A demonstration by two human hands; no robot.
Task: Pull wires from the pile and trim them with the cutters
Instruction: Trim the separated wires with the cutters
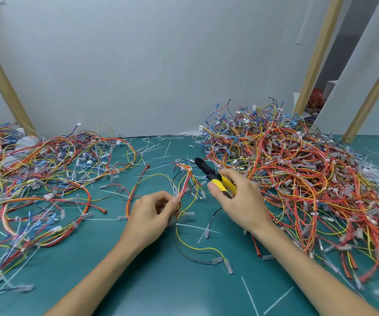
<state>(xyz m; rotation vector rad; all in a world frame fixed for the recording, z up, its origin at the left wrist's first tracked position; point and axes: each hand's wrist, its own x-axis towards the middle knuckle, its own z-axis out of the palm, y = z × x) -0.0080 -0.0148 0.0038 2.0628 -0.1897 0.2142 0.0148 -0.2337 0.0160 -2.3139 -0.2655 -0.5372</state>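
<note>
The green bench (161, 281) carries two masses of wire. The big pile (297, 179) is heaped on the right against the back wall. A flatter spread of wires (47, 169) lies on the left. White offcut strips (250, 295) are scattered over the mat between them.

In the gap between the two sits the small bundle (187, 179) now in hand. Its long axis runs away from the person, leaning slightly to the right. Loose yellow and dark tails trail back toward the near edge.

The cutters (215, 176) lie just to the right of the bundle's far end. Their dark nose points up and to the left, close to the wires, but it does not look closed on them. Whether the jaws are parted is hard to tell.

The left hand (152, 213) pinches the bundle at its near end between thumb and fingertips, with the wrist low over the mat. The right hand (236, 201) is wrapped round the yellow handles, knuckles up. It is the nearer hand to the pile. The cut probably calls for only a short swing of the nose leftward across the bundle.
</note>
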